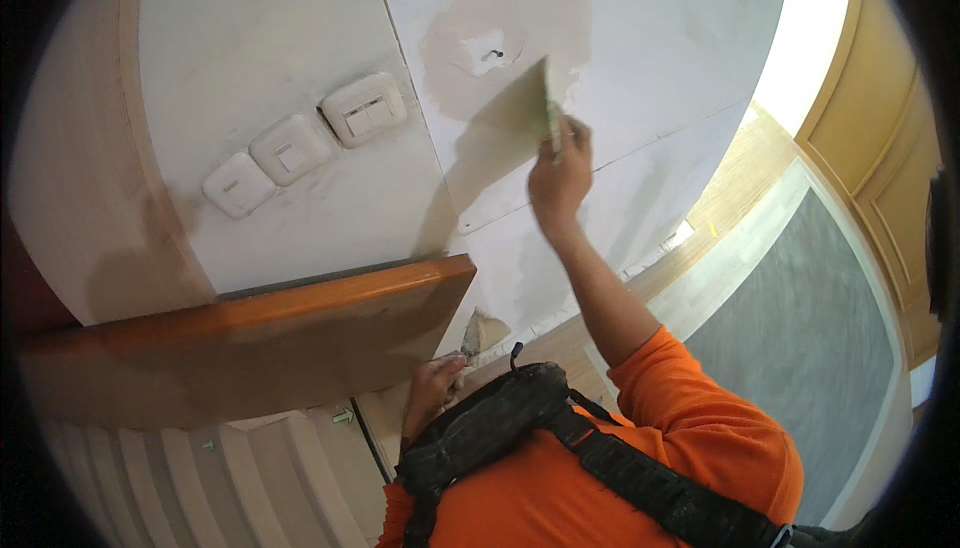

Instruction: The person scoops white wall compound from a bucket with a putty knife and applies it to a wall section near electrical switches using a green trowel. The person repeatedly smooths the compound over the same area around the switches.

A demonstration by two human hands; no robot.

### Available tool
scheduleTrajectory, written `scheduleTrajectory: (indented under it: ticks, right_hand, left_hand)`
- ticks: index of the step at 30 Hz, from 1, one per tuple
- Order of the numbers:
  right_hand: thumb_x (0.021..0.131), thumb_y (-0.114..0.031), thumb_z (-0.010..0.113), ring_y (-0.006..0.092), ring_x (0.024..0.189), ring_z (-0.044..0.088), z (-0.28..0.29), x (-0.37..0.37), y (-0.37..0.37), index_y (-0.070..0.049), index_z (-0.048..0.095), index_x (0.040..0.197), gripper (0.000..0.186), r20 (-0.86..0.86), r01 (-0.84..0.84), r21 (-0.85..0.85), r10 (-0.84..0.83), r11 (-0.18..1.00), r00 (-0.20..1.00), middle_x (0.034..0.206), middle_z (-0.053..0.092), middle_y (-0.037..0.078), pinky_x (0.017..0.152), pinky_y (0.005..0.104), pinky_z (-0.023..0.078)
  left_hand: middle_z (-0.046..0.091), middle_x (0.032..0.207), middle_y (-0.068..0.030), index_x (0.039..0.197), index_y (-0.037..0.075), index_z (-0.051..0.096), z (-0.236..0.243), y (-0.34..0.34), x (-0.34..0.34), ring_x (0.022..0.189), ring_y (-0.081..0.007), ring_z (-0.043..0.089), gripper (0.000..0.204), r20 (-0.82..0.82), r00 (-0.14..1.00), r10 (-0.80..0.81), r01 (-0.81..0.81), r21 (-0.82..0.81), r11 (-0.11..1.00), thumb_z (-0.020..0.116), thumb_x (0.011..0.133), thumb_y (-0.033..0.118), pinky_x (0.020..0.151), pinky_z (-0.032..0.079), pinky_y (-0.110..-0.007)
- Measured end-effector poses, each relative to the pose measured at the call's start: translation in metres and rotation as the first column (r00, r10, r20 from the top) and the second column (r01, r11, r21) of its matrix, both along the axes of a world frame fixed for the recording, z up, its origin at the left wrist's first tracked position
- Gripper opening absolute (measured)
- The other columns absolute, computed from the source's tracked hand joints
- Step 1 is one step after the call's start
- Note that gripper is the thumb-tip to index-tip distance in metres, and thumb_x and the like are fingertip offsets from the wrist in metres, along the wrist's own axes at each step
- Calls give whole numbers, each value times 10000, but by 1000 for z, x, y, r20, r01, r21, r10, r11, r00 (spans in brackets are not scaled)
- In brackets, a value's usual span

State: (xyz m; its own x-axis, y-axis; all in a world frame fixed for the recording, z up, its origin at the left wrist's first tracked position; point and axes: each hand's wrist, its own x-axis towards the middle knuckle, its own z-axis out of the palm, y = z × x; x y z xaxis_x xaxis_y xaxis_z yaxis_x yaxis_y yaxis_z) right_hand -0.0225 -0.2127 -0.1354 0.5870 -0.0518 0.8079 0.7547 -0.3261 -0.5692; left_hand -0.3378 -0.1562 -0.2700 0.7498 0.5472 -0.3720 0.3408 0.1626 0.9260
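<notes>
Apparently the work stands partway. At ten o'clock, dusty, rounded plastic switch plates (292,151) sit on the pale wall (270,18). Near half past six, the left hand (432,390) pinches a triangular, paste-smeared scraper (485,333). At twelve, a matte pinkish patch (565,23) is spread but ragged-edged; its wire hole (491,55) is uncovered, the seam (387,3) bare. At one, the right hand (562,173) grips a thin flat blade (549,98) over the patch; contact is unclear.

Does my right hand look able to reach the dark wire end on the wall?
Likely yes: nothing seems to block the right hand from the dark wire end, though the flat blade it holds may hamper it.
</notes>
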Motion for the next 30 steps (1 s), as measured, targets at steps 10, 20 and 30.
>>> scheduleTrajectory:
  ticks: [10,20,30]
  right_hand:
    - [665,94,660,257,885,618,-31,-78,21,-187,669,1337,729,268,-207,-241,270,948,925,1103,640,71,758,364,540]
    - [761,35,672,240,963,617,71,86,-65,-326,683,1301,649,415,202,-70,-156,977,896,1125,653,-17,777,361,534]
    - [706,97,640,243,986,599,20,69,-47,-294,719,1271,692,394,120,-300,8,946,919,1114,655,10,863,366,454]
  left_hand:
    - [577,677,23,1029,9,734,-5,-5,10,515,-48,446,266,-24,999,-24,24,-1,1000,626,994,249,445,320,-230]
    - [567,648,25,938,33,709,-6,-13,21,489,-44,432,256,2,999,-33,33,-24,999,617,994,265,446,324,-226]
    - [564,653,28,948,24,713,-11,-16,29,495,-48,423,281,-12,1000,-26,25,-107,994,629,985,289,449,294,-231]
